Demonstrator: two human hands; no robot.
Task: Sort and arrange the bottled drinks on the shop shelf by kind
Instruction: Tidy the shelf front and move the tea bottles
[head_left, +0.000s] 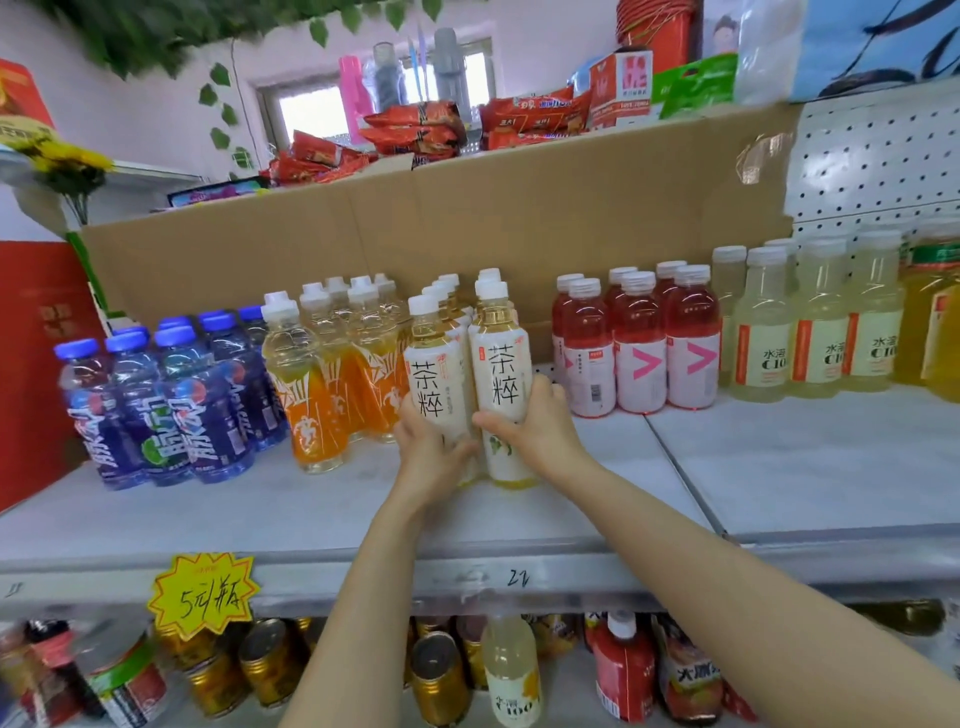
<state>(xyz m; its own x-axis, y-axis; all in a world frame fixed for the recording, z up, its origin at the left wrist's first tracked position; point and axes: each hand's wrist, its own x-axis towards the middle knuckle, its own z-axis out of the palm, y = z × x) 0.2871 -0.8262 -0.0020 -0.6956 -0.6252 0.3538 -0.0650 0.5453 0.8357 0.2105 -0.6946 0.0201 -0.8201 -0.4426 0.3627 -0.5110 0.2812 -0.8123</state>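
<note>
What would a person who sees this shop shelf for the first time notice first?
Most likely the two hands at the centre: the left hand and the right hand each grip a white-labelled tea bottle at the front of its rows. Next, the colour blocks: blue bottles at left, orange bottles beside them, pink bottles at right.

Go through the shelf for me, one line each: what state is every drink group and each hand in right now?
left hand: gripping the left tea bottle, upright
right hand: gripping the right tea bottle, upright, touching the left one
blue bottles: upright, grouped at far left
orange bottles: upright, grouped beside the blue ones
pink bottles: upright, grouped right of the tea
pale C100 bottles: upright, in a row
shelf: bare in front
</note>
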